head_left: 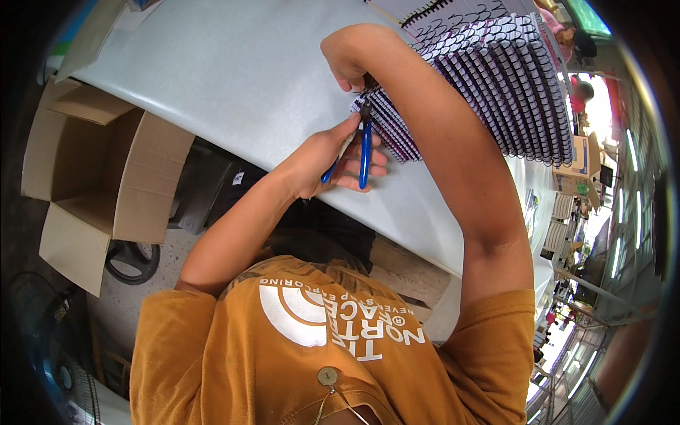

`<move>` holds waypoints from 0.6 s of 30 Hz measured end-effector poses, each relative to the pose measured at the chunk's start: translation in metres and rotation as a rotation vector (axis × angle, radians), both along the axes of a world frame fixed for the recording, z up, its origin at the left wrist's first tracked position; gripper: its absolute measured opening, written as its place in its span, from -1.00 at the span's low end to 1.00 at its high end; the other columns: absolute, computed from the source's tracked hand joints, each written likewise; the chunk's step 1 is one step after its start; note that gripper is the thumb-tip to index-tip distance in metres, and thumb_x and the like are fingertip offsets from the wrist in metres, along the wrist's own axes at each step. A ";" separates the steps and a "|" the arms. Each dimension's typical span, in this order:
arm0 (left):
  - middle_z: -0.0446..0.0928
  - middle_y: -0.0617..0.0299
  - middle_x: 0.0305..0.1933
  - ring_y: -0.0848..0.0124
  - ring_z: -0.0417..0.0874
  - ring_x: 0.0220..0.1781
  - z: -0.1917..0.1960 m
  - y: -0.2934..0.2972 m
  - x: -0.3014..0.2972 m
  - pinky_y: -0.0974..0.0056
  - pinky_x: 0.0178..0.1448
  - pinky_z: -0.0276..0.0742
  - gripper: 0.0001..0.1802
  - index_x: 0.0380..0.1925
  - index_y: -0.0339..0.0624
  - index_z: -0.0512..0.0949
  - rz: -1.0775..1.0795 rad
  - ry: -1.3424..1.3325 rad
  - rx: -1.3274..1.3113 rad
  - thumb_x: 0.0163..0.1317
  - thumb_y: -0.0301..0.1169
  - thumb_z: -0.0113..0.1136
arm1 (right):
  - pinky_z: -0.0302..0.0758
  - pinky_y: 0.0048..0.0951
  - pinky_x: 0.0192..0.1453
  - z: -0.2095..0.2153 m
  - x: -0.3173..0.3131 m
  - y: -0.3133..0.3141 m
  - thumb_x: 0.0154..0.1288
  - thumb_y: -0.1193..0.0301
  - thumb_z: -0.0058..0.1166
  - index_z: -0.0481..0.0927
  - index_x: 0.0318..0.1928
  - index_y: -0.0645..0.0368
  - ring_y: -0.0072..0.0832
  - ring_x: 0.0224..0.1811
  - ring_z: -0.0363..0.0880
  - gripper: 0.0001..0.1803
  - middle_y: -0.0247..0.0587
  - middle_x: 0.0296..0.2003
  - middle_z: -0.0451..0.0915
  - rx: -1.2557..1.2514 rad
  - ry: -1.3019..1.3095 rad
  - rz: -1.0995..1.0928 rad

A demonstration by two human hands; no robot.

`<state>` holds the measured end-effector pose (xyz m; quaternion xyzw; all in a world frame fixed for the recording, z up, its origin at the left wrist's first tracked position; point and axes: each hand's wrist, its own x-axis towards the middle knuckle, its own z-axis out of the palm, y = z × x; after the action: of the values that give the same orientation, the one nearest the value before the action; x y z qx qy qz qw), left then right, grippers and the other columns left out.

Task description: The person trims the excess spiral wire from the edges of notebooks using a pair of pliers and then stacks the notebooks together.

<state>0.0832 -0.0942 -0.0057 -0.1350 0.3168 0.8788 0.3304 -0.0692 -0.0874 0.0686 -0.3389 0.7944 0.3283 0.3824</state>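
Your left hand point(322, 159) grips blue-handled pliers point(363, 152) at frame centre, their tip at the wire binding of the spiral notebooks point(496, 78) stacked upper right on the bench point(234, 78). Your right hand point(350, 60) pinches that binding.

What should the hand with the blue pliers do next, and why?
Probably squeeze the pliers. The left hand has their tip at the wire coil of the notebook at the stack's near end, and the right hand is steadying that same spot.
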 end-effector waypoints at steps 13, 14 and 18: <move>0.42 0.27 -0.43 0.42 0.45 -0.51 0.006 0.004 0.003 0.30 -0.44 0.46 -0.48 -0.21 -0.16 0.39 0.075 -0.038 0.030 0.43 0.06 -0.37 | 0.54 -0.31 -0.21 -0.005 -0.002 0.000 -0.07 0.65 0.25 0.71 -0.29 0.22 -0.30 -0.26 0.63 -0.75 -0.10 -0.31 0.68 -0.016 -0.028 0.014; 0.42 0.26 -0.42 0.42 0.46 -0.51 0.002 0.004 0.003 0.30 -0.45 0.45 -0.48 -0.21 -0.16 0.40 0.075 -0.027 0.057 0.43 0.06 -0.37 | 0.54 -0.31 -0.21 -0.007 -0.004 0.001 -0.07 0.65 0.25 0.71 -0.29 0.22 -0.30 -0.27 0.63 -0.76 -0.10 -0.31 0.68 -0.020 -0.033 0.027; 0.48 0.22 -0.36 0.33 0.59 -0.38 -0.043 -0.004 0.004 0.25 -0.30 0.57 -0.44 -0.12 -0.18 0.43 -0.044 0.140 0.410 0.43 0.06 -0.39 | 0.54 -0.31 -0.22 -0.009 -0.005 0.000 -0.08 0.65 0.27 0.71 -0.30 0.23 -0.30 -0.27 0.63 -0.76 -0.09 -0.32 0.68 -0.046 -0.022 0.052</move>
<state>0.0875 -0.0979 -0.0486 0.0031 0.1563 0.9247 0.3472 -0.0746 -0.0874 0.0592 -0.3718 0.7883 0.3160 0.3748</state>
